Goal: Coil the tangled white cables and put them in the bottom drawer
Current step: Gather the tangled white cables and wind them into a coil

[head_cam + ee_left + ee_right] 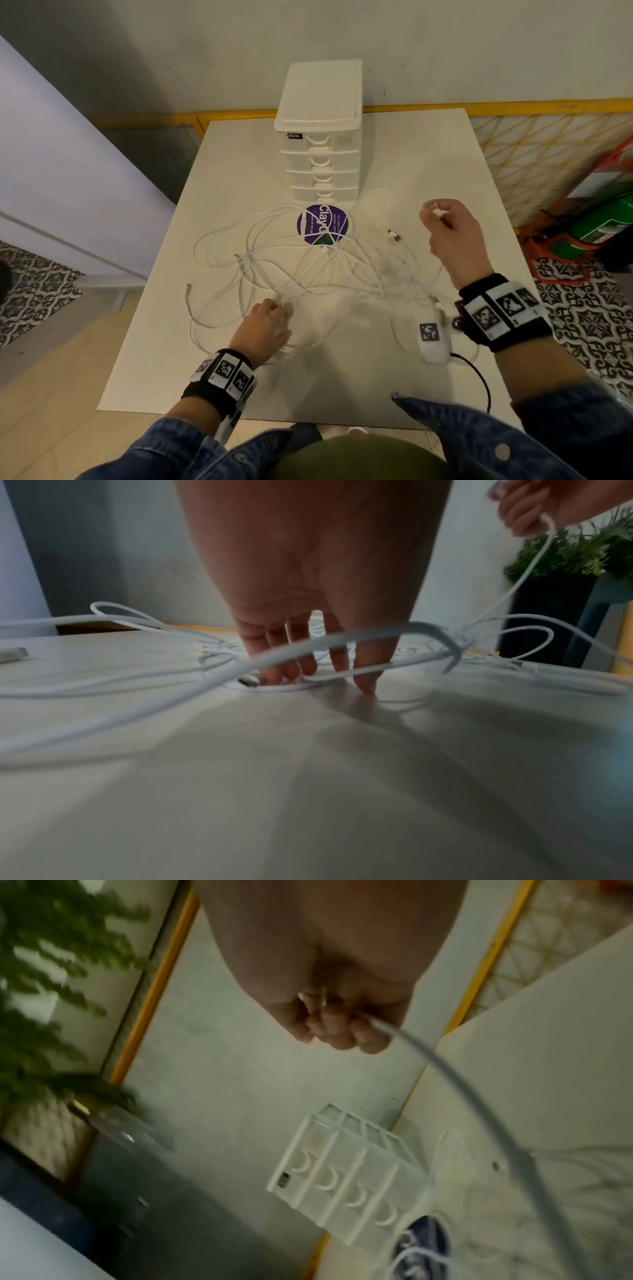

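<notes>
Tangled white cables (308, 270) sprawl across the white table (428, 154). Behind them stands a white drawer unit (320, 161) with several drawers, all pushed in; it also shows in the right wrist view (342, 1172). My left hand (281, 308) rests on the near edge of the tangle, its straight fingers (366, 680) touching the tabletop among the cable loops (192, 674). My right hand (433, 212) is raised right of the drawer unit and grips one cable end. Its fingers (342, 1034) curl round that cable (479, 1110), which trails down to the pile.
A round purple sticker (322, 224) lies under the cables before the drawer unit. A loose USB plug (394, 235) lies right of it. A white tagged device (433, 337) with a black cord sits by my right wrist. A yellow lattice fence (534, 150) and green extinguisher (603, 222) stand right.
</notes>
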A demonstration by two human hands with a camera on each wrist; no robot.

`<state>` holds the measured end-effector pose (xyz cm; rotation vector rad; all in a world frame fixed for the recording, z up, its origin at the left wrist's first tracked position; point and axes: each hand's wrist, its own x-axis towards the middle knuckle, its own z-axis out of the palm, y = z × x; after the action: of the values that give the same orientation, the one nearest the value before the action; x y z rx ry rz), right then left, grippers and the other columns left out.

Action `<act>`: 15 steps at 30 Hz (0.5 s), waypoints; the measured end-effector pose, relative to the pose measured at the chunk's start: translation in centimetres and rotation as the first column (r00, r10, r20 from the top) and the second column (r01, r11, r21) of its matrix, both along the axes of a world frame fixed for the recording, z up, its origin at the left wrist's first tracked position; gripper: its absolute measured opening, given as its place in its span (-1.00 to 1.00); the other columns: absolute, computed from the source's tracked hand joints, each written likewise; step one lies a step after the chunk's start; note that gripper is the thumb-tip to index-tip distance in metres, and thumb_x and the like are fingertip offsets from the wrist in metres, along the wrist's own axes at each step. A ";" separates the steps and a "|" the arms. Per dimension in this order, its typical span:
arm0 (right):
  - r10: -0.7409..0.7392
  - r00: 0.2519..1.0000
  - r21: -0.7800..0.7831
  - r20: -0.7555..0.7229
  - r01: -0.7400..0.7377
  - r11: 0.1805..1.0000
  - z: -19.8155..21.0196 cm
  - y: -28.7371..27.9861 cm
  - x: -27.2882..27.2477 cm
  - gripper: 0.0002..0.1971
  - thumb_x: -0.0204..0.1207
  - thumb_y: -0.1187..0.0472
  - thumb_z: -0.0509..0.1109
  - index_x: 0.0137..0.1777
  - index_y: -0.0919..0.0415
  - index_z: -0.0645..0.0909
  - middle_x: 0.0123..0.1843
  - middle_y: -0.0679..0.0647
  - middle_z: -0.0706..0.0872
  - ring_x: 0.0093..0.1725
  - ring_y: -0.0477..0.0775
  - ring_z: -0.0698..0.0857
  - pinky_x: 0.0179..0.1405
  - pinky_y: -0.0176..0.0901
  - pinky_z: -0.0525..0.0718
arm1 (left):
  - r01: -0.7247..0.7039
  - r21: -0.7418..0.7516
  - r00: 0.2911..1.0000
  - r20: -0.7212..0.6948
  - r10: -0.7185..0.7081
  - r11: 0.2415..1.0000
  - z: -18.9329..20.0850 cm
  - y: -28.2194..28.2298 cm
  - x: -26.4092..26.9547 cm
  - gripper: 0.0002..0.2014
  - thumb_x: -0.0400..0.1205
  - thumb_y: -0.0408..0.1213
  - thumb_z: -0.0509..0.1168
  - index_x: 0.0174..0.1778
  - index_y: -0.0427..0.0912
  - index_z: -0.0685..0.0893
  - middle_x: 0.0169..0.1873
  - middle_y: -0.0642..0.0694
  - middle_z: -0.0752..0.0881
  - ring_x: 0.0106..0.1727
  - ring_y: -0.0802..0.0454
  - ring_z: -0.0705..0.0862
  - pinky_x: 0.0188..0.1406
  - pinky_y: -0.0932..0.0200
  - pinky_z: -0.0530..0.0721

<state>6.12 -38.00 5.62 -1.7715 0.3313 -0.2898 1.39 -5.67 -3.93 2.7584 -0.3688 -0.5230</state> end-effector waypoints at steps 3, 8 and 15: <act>0.041 0.953 -0.377 -0.300 -0.158 0.913 -4.2 0.3 3.7 -0.81 0.44 0.17 0.43 -0.08 0.31 0.68 -0.14 0.23 0.75 -0.11 0.24 0.68 -0.16 -0.12 0.45 | 0.035 -0.082 0.999 -0.010 -0.036 0.996 -0.2 1.1 0.8 -0.74 0.59 -0.14 0.30 0.15 -0.14 0.66 0.07 -0.16 0.60 0.08 -0.15 0.61 0.05 0.05 0.57; -0.008 0.846 -0.509 -0.533 -0.313 0.802 -8.1 1.0 7.6 -0.76 0.43 0.23 0.43 0.10 0.22 0.67 0.19 0.24 0.72 0.16 0.29 0.65 0.04 -0.07 0.57 | -0.044 -0.215 0.998 -0.062 0.031 0.976 0.6 1.9 3.2 -0.51 0.46 0.16 0.14 -0.10 -0.17 0.75 -0.16 -0.01 0.65 -0.17 -0.03 0.68 -0.10 0.09 0.63; 0.004 0.705 -0.537 -0.709 -0.544 0.645 -9.9 1.2 9.8 -0.78 0.39 0.14 0.52 0.02 0.15 0.70 0.25 0.19 0.68 0.18 0.27 0.65 0.16 -0.03 0.59 | -0.345 -0.246 0.905 0.168 0.390 0.906 1.7 5.4 7.1 -0.87 0.58 -0.30 0.34 -0.09 -0.25 0.76 -0.14 -0.19 0.75 -0.24 -0.13 0.65 -0.19 0.16 0.52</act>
<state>15.93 -36.85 -4.25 -2.6713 0.4466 0.5801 8.48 -0.27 -2.19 2.5881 0.0583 -0.0842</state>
